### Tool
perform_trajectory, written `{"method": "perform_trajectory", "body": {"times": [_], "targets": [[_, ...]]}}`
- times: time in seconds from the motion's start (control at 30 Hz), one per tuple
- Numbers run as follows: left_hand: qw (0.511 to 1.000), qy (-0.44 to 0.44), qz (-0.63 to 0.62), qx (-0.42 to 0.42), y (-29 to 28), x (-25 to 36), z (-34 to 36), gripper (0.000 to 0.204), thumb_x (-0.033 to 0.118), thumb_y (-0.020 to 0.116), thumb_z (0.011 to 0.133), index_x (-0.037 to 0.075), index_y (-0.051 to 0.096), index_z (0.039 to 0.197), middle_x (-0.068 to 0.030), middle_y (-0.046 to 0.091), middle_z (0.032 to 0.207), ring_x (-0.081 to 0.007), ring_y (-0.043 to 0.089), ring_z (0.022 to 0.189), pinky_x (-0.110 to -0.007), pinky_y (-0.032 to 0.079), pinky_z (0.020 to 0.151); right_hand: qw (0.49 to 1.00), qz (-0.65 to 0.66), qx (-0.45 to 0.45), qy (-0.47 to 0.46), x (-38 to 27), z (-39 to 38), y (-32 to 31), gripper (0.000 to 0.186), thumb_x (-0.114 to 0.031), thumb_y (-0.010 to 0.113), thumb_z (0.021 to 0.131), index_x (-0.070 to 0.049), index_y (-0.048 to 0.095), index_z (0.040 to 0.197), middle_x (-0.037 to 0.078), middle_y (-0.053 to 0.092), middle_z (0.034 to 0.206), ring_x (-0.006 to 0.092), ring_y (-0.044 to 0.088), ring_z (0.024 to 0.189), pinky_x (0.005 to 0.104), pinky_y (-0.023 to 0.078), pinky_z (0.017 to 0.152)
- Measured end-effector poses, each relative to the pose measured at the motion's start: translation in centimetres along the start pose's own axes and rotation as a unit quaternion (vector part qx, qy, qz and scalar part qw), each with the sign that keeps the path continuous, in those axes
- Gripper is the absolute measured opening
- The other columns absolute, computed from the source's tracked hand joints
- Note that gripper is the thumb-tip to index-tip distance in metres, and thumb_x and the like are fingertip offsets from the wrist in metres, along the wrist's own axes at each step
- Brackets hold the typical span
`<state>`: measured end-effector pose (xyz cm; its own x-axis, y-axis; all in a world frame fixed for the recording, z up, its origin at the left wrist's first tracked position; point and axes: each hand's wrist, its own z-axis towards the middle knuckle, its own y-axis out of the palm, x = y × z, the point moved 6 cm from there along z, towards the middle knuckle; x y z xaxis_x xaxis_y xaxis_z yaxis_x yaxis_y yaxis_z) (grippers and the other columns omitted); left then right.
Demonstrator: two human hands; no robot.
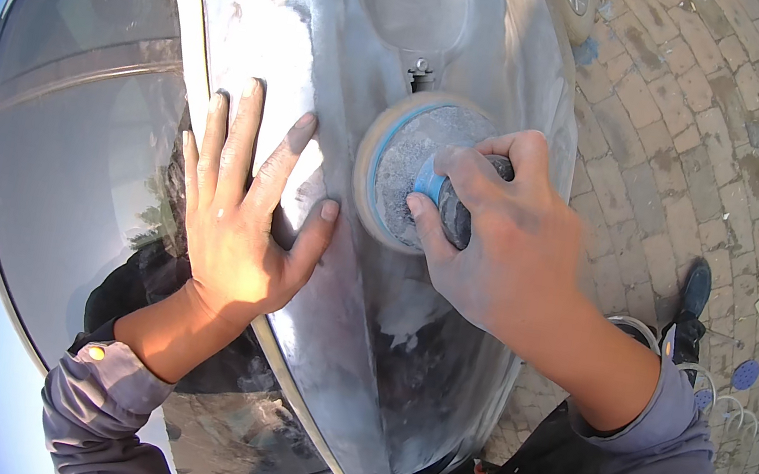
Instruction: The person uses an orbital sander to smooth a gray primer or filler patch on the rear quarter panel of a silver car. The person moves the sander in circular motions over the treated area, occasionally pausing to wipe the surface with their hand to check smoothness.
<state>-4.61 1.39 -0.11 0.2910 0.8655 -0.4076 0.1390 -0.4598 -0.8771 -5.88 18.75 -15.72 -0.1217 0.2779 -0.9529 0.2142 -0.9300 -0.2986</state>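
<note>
A car's body panel (396,372) in patchy grey and white runs down the middle of the view, with a round recess at the top and a small cutout with a latch below it. My left hand (235,222) lies on the panel near the window's edge, fingers spread. My right hand (501,238) grips a round sander (396,174) with a dusty grey body, a blue ring and a dark knob. The sander sits on the panel just below the latch, its underside hidden.
Dark car glass (64,182) with a pale trim strip borders the left. On the right lies brick paving (681,138) with scattered bits, a round blue-purple disc (745,374), a pale coiled hose (739,412) and a dark shoe (695,288).
</note>
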Motion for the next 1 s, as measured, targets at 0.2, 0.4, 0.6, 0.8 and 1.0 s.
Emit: {"method": "perform_trajectory", "body": {"times": [0.2,0.4,0.6,0.8,1.0], "targets": [[1.000,-0.002,-0.007,-0.006,-0.1,0.1,-0.1,0.073,0.024,0.080,0.092,0.011,0.060,0.161,-0.0291,0.033,0.180,-0.0588,0.026,0.165,-0.077,0.020,0.129,0.998,-0.044,0.038,0.010,1.0,1.6,-0.7,0.032,-0.026,0.090,0.088,-0.017,0.074,0.115,0.013,0.059,0.120,0.0337,0.074,0.082,0.0450,0.062,0.066],[1.000,-0.004,0.000,-0.009,-0.1,0.1,-0.1,0.073,0.024,0.080,0.092,0.012,0.060,0.161,-0.0289,0.033,0.180,-0.0585,0.026,0.165,-0.077,0.020,0.129,1.000,0.030,0.005,-0.007,0.7,-1.1,0.7,0.039,-0.025,0.092,0.086,-0.017,0.075,0.120,0.012,0.060,0.120,0.0322,0.074,0.083,0.0447,0.061,0.066],[1.000,-0.001,0.000,-0.006,0.1,0.0,-0.1,0.073,0.024,0.079,0.093,0.011,0.059,0.162,-0.0290,0.034,0.180,-0.0582,0.026,0.165,-0.075,0.019,0.130,0.995,0.072,0.030,0.068,4.3,-5.7,1.7,0.039,-0.025,0.096,0.081,-0.016,0.077,0.114,0.011,0.061,0.118,0.0294,0.072,0.081,0.0427,0.060,0.065],[1.000,0.012,0.015,0.009,0.2,0.0,-0.1,0.074,0.027,0.081,0.092,0.015,0.061,0.161,-0.0294,0.036,0.178,-0.0603,0.030,0.163,-0.076,0.023,0.128,0.996,0.093,-0.001,0.006,1.6,-10.6,2.4,0.036,-0.027,0.098,0.081,-0.016,0.077,0.108,0.008,0.062,0.117,0.0258,0.072,0.080,0.0400,0.061,0.064],[0.999,0.036,0.018,0.030,0.3,0.1,0.0,0.073,0.026,0.079,0.093,0.013,0.061,0.162,-0.0289,0.039,0.177,-0.0581,0.032,0.163,-0.073,0.023,0.130,0.994,0.106,0.006,0.036,4.3,-10.6,2.4,0.037,-0.029,0.097,0.082,-0.015,0.077,0.110,0.007,0.062,0.114,0.0265,0.073,0.081,0.0402,0.061,0.063]]}}
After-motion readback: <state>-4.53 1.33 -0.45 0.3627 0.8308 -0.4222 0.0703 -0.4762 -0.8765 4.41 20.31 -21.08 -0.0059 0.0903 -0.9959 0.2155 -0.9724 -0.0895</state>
